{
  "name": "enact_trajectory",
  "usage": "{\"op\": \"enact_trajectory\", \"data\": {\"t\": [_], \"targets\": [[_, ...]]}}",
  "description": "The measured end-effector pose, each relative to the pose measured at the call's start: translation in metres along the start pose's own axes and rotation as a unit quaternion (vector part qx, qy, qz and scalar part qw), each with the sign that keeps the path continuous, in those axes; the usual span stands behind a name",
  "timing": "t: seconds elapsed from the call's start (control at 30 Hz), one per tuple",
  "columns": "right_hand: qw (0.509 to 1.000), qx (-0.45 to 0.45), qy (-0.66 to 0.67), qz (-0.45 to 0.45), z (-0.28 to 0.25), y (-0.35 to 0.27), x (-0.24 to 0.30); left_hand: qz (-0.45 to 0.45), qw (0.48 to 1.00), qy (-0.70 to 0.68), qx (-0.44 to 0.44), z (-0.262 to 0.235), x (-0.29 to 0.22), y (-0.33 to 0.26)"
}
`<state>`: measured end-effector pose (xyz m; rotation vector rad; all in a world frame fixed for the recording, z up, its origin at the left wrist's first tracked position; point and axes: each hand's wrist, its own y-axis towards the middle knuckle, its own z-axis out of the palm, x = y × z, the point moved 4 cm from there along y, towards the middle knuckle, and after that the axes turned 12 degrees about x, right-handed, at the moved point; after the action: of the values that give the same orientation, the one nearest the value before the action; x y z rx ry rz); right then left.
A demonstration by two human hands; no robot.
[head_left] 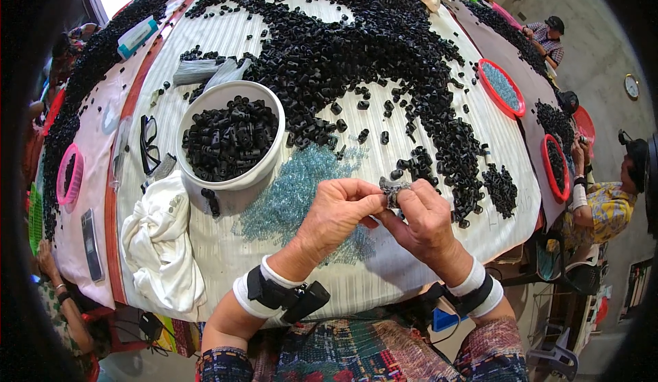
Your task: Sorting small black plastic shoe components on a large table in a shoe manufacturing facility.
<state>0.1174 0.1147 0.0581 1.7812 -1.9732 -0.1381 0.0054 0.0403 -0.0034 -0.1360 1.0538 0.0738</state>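
Over the near part of the table, my left hand (340, 216) and my right hand (423, 222) meet fingertip to fingertip. Both pinch a small grey, rough-looking piece (393, 191); its exact kind is too small to tell. Under and beside my left hand spreads a heap of tiny pale-blue clear pieces (291, 187). Just beyond my right hand lie loose small black plastic parts (419, 163), joined to a large pile (343, 56) farther back. Left of the blue heap, a white bowl (269, 168) holds many of the same black parts.
A white cloth (161, 245), dark-framed glasses (149, 145) and grey bundled strips (199, 71) lie at left. A smaller black heap (500, 190) sits at right. Side tables carry red baskets (554, 169) and a phone (92, 245). Other people sit around, including a person in yellow (603, 207).
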Motion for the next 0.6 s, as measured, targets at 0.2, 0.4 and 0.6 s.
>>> {"op": "enact_trajectory", "data": {"t": [0.2,0.4,0.6], "targets": [[1.0,-0.008,0.003,0.008,-0.004,-0.005,-0.002,-0.015,1.0,-0.019,0.011,0.005,-0.003,-0.002],[1.0,-0.002,-0.009,0.004,-0.013,-0.008,-0.003,-0.021,0.996,0.036,0.073,0.007,-0.004,0.0],[0.989,-0.018,0.037,0.144,-0.039,-0.009,-0.063,0.136,0.988,-0.065,-0.031,-0.004,-0.028,-0.002]]}}
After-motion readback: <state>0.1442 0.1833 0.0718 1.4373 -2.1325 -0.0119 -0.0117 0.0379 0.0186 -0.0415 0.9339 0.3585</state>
